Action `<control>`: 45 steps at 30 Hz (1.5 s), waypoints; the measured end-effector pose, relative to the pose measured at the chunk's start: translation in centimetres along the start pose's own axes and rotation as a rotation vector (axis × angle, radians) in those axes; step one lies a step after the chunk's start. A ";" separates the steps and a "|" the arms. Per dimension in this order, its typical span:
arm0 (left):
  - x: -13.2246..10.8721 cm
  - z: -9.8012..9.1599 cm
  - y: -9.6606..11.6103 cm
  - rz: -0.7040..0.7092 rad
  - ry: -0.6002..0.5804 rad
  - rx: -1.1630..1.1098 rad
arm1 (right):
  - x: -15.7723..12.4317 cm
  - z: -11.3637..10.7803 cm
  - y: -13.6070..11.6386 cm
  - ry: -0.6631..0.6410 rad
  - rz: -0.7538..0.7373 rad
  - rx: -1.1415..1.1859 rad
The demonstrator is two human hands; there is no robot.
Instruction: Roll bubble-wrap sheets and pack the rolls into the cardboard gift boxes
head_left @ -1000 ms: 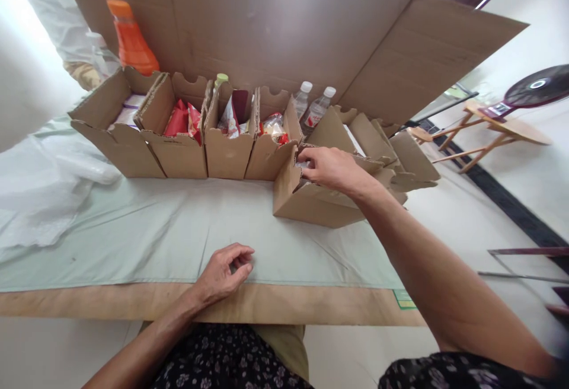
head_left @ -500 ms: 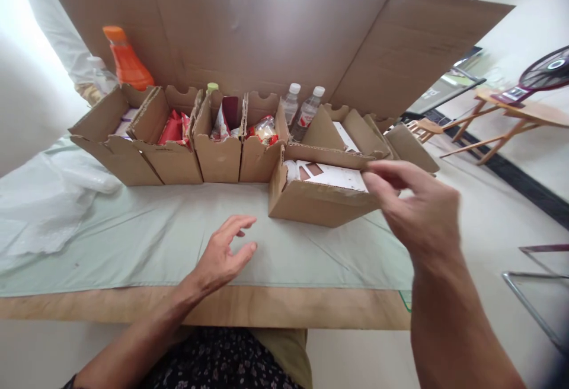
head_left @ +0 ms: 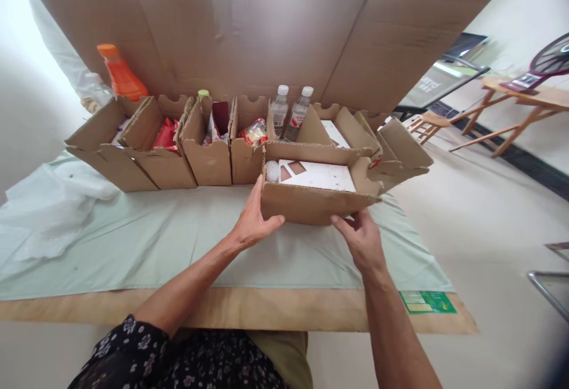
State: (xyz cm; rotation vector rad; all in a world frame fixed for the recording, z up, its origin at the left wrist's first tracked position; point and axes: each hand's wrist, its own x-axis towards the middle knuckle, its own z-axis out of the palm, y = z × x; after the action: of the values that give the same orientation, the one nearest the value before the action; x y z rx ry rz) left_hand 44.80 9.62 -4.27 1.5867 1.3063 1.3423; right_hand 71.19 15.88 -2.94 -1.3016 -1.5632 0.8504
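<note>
Between my two hands is an open cardboard box [head_left: 311, 204], turned lengthwise across the table. Inside it lie a white panel [head_left: 326, 177] with square cutouts and a clear, round plastic item [head_left: 272, 171] at the left end. My left hand [head_left: 255, 218] grips the box's left end, fingers along its side and thumb at the lower front. At the lower front right, my right hand [head_left: 362, 236] has its thumb on the front wall, while its fingers go partly out of sight under the box.
Several upright cardboard bins [head_left: 208, 160] stand in a row behind, holding packets. Two clear bottles [head_left: 297, 115] and an orange bottle [head_left: 124, 77] are near a tall cardboard sheet [head_left: 249, 27]. Crumpled bubble wrap [head_left: 40, 217] lies left on the green cloth [head_left: 178, 246].
My left hand has moved up and right onto the box's left end. My right hand has gone from the box's right end to its lower front. The box now sits more squarely across.
</note>
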 end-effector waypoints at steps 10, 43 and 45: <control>-9.8 -8.1 2.9 -0.168 0.348 0.004 | -8.6 6.3 -5.8 -0.137 -0.157 -0.056; -13.8 -0.3 3.6 -0.090 0.088 0.145 | -1.6 5.6 -0.4 0.010 -0.119 0.201; -13.8 0.5 4.1 -0.084 0.038 0.157 | 0.2 6.0 -0.7 -0.008 -0.146 0.214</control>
State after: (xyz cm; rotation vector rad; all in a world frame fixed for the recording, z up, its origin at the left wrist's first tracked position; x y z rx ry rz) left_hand 46.78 -4.61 -4.60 1.5975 1.5166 1.2509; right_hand 65.30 16.12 -4.41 -1.0201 -1.5081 0.9035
